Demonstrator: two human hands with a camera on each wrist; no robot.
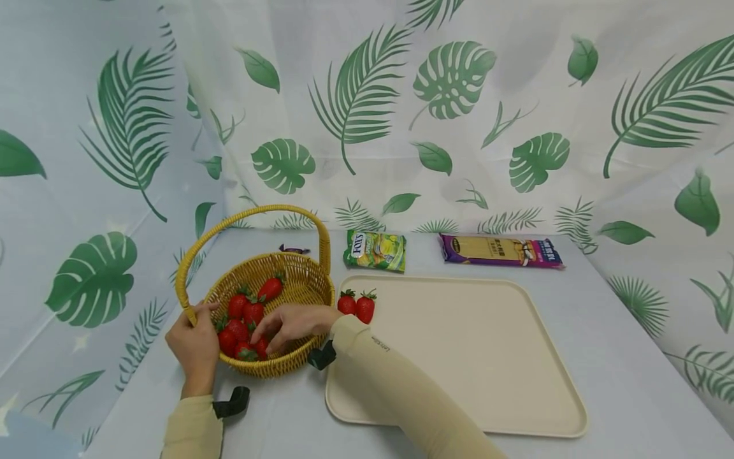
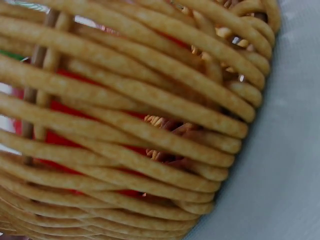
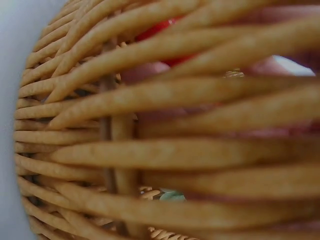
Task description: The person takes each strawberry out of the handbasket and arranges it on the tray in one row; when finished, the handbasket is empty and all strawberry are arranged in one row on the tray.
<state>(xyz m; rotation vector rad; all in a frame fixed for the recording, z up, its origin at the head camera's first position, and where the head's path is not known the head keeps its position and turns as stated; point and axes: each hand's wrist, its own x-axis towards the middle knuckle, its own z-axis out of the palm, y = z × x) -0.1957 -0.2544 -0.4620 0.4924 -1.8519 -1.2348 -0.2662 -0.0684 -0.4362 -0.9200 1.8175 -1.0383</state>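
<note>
A yellow wicker basket with a tall arched handle stands on the left of the table, several red strawberries gathered in its left side. My left hand grips the basket's left rim by the foot of the handle. Reaching in over the right rim, my right hand points down, its thumb and finger round a strawberry near the front wall. Basket weave fills most of the left wrist view, with red showing through the gaps. In the right wrist view, weave partly hides the fingers.
Right of the basket lies a beige tray, two strawberries at its upper left corner. Behind it are a green FOX'S candy bag and a purple-and-gold packet. A small purple wrapped item lies behind the basket.
</note>
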